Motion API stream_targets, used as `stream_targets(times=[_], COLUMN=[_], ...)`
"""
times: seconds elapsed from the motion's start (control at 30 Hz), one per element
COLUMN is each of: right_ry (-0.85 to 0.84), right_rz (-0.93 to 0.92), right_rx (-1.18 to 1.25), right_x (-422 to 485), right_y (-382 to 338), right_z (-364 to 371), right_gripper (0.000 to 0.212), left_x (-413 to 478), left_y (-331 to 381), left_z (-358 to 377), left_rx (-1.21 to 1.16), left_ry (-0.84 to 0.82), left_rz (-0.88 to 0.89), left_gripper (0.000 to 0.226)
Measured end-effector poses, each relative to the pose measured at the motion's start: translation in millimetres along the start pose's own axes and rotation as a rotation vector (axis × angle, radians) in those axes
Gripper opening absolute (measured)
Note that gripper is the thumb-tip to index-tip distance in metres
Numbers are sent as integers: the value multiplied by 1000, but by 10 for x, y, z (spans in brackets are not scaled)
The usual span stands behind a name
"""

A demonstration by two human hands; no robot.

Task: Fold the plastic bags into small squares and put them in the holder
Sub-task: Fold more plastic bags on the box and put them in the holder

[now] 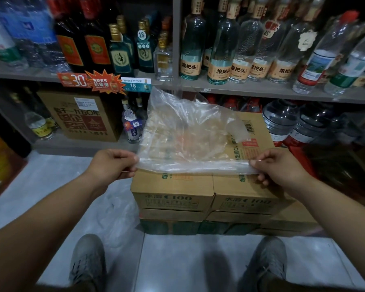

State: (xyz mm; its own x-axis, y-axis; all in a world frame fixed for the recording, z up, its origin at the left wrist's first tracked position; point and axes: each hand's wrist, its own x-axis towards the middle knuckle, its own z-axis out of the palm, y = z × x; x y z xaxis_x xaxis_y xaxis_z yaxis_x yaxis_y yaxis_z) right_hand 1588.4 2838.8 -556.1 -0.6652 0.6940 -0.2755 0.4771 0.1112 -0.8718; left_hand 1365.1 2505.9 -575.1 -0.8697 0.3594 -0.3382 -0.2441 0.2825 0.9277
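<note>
Shop shelves (230,88) stocked with bottles (193,45) form the background. On the tiled floor (46,186) before them stands a stack of cartons (173,186), which serves as the working surface. Clear bag (188,131), the task's thing, is held spread above the top cartons. Its near edge is drawn taut between the two hands, and its far part billows up toward the shelf edge rather than lying flat. Left grip (112,165): thumb and curled fingers pinch the bag's near left corner. Right grip (280,167): thumb and forefinger pinch the near right corner, the other fingers curled beneath. Both grips are thus clamped on the film, neither standing apart. A second bag (118,216), crumpled and pale, lies on the floor just beside the cartons' left side, near the person's left shoe (88,260). Progress, as judged: early. The held bag shows no clean crease and appears at full width, so it is probably being spread or laid out ahead of a first fold. The folds down to a small square remain, as does stowing. No holder can be made out in view, and no finished square is visible. The floor bag also awaits folding.
</note>
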Motion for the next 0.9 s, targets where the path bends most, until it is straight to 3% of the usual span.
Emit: stream_targets(times=[0.17, 0.33, 0.67, 0.9], right_ry=[29, -23, 24, -66], right_rz=[17, 174, 191, 244], right_rx=[12, 240, 187, 279], right_x=[1, 53, 108, 72], right_y=[2, -33, 25, -47], right_z=[14, -67, -69, -158], right_gripper=[24, 20, 16, 7], left_x=[1, 22, 103, 76], left_y=[-11, -28, -61, -45], left_z=[21, -1, 14, 9], left_rx=[119, 97, 90, 83], left_ry=[99, 138, 153, 149], left_rz=[78, 75, 61, 42], left_gripper=[8, 10, 14, 9])
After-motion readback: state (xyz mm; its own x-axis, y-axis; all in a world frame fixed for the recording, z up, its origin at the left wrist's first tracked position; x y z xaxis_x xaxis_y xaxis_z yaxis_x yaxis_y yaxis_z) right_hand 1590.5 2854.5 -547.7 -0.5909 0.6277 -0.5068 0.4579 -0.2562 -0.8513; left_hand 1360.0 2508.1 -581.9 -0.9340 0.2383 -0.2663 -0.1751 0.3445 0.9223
